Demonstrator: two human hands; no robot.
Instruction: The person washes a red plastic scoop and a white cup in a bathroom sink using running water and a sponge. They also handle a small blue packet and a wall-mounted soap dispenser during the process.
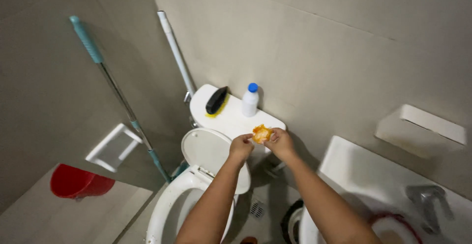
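Holding a crumpled orange cloth over the toilet tank, mid-frame.

I am standing over the white toilet (196, 209), reaching above its tank lid (231, 121). My left hand (241, 148) and right hand (281, 143) are pinching the orange cloth (261, 133) between closed fingertips; it is bunching between them, its long axis running left to right, no clear pointing end.
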